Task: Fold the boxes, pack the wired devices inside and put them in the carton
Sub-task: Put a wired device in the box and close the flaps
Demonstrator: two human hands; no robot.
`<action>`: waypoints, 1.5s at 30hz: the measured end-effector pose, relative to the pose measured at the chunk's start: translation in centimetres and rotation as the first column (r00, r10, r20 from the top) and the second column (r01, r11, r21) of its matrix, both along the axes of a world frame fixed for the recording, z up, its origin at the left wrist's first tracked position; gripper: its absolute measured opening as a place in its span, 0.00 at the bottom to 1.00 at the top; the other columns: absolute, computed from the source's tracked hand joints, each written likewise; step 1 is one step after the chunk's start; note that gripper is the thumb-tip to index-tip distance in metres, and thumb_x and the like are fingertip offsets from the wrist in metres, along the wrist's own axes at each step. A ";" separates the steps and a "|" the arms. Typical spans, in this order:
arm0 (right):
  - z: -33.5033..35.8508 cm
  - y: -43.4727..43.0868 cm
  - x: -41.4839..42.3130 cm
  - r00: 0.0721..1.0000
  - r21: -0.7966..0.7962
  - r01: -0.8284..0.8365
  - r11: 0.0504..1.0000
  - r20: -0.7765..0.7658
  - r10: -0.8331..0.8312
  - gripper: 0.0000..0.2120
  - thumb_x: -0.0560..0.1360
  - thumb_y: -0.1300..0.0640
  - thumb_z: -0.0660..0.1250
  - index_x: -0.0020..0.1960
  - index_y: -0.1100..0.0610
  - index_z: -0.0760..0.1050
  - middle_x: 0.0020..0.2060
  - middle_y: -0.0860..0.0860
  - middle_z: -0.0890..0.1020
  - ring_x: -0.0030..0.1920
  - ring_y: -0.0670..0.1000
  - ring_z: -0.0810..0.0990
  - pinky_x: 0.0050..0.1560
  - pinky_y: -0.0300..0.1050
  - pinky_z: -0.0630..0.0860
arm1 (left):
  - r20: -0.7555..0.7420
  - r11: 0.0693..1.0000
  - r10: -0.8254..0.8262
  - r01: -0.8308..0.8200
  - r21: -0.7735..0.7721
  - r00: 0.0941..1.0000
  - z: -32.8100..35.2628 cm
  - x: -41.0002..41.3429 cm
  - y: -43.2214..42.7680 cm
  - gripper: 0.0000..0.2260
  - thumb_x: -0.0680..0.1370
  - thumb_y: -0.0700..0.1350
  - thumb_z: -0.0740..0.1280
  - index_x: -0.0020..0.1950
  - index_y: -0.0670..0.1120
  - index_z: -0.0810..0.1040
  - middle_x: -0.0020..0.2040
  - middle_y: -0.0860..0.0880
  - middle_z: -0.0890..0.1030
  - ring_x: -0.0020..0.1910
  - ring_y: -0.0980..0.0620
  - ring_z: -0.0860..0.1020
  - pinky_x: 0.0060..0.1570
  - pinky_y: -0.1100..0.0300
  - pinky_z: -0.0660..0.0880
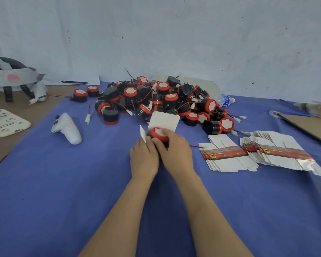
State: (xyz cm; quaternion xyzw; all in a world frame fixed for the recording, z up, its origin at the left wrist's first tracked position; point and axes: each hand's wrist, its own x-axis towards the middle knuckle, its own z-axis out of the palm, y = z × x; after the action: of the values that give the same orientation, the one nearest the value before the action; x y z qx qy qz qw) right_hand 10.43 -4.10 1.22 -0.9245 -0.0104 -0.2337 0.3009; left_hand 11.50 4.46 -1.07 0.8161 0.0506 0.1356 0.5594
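Your left hand (144,158) clamps the open box (164,120) so your right hand (174,151), gripping the device (159,134), can push it in toward twelve o'clock.

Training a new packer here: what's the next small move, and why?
Probably the right hand should press the device deeper into the box that the left hand holds: its red cap shows at the opening, the box stands unclosed, and its red wire trails outside.
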 end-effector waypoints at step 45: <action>0.2 -3.2 0.7 0.998 0.097 0.065 0.993 -0.013 -0.064 0.15 0.81 0.58 0.58 0.65 0.53 0.76 0.57 0.52 0.79 0.50 0.47 0.75 0.47 0.34 0.68 | -0.079 0.991 -0.066 0.075 0.114 0.995 0.3 -0.2 0.2 0.17 0.77 0.51 0.65 0.62 0.45 0.69 0.57 0.44 0.78 0.58 0.43 0.75 0.58 0.45 0.74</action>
State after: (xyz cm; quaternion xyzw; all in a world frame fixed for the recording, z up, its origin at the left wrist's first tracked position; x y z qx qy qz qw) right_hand 11.09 -7.29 1.41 -0.9097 0.0324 -0.2392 0.3379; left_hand 11.33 4.67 -0.78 0.8531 0.0347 0.0879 0.5131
